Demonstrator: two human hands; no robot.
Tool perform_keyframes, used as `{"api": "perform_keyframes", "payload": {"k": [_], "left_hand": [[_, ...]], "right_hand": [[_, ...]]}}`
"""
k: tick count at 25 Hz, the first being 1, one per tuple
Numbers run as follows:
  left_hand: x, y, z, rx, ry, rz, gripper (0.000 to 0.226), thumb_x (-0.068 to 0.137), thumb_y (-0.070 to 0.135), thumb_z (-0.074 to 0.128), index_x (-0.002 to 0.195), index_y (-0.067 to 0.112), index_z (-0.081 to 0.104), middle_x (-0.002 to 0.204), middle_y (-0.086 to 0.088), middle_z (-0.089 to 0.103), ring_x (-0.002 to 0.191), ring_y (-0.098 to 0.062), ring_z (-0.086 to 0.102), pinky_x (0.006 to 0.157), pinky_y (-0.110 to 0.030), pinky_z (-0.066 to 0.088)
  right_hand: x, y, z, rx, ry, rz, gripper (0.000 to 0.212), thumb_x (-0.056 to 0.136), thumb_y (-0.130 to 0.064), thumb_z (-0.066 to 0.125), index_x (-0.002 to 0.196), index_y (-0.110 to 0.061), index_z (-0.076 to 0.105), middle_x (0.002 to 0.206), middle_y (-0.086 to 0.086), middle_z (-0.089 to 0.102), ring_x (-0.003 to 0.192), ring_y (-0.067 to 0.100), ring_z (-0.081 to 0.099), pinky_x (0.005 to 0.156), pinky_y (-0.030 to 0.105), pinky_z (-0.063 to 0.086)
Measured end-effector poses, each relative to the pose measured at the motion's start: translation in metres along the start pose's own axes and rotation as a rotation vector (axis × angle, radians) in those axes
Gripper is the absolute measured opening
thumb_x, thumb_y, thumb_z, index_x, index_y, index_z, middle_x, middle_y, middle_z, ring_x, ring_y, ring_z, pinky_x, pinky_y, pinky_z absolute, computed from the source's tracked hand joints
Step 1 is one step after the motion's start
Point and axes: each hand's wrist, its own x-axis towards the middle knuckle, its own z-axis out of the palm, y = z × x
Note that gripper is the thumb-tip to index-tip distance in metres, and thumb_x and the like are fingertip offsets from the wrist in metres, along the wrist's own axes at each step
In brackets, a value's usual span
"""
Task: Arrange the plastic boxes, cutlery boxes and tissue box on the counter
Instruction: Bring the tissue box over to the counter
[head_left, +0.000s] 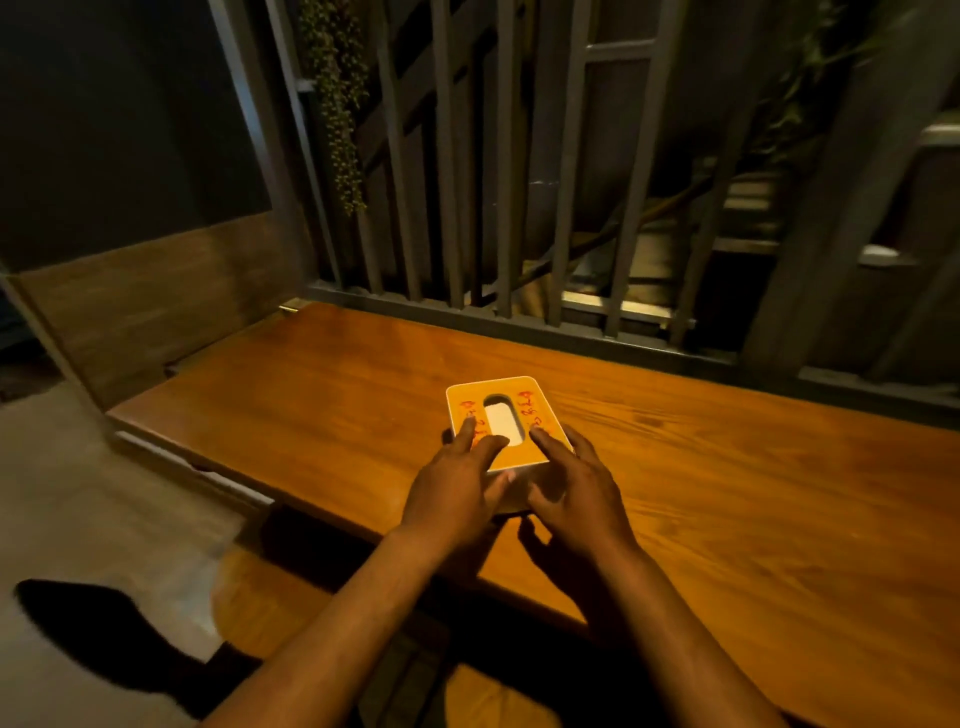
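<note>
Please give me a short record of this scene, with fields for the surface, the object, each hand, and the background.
surface: wooden counter
object: tissue box, orange top, white tissue in its slot, red writing
left hand: fingers spread on box top
right hand: fingers at the box's right edge
grasp: hands rest on the box, not closed around it
background: metal bars, hanging plant

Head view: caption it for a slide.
Both hands rest on a tissue box on the wooden counter.
</note>
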Motion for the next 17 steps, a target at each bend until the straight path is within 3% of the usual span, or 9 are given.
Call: {"api": "perform_keyframes", "payload": {"k": [4, 10, 17], "left_hand": [[-0.040, 0.052, 0.014, -0.072, -0.071, 0.129, 0.050, 0.096, 0.048, 0.045, 0.144, 0.038, 0.034, 0.163, 0.001, 0.011, 0.144, -0.027, 0.028, 0.106, -0.045, 0.043], [-0.076, 0.151, 0.059, -0.095, -0.177, 0.337, 0.059, 0.097, 0.051, 0.037, 0.150, 0.039, 0.014, 0.164, 0.003, 0.000, 0.148, -0.028, 0.014, 0.112, -0.047, 0.034], [-0.090, 0.286, 0.110, -0.044, -0.252, 0.494, 0.067, 0.098, 0.055, 0.030, 0.153, 0.030, 0.003, 0.164, 0.003, -0.003, 0.149, -0.027, 0.014, 0.112, -0.044, 0.032]], "right_hand": [[-0.075, 0.019, -0.043, -0.080, 0.111, 0.101, 0.070, 0.082, -0.041, 0.072, 0.143, -0.042, 0.039, 0.158, -0.002, 0.027, 0.139, 0.023, 0.035, 0.099, 0.036, 0.047], [-0.164, 0.064, -0.120, -0.169, 0.281, 0.269, 0.069, 0.080, -0.044, 0.073, 0.141, -0.040, 0.042, 0.155, 0.000, 0.033, 0.137, 0.024, 0.040, 0.098, 0.038, 0.049], [-0.230, 0.137, -0.222, -0.280, 0.357, 0.377, 0.069, 0.083, -0.052, 0.065, 0.144, -0.043, 0.035, 0.156, -0.002, 0.029, 0.138, 0.022, 0.039, 0.097, 0.038, 0.052]]}}
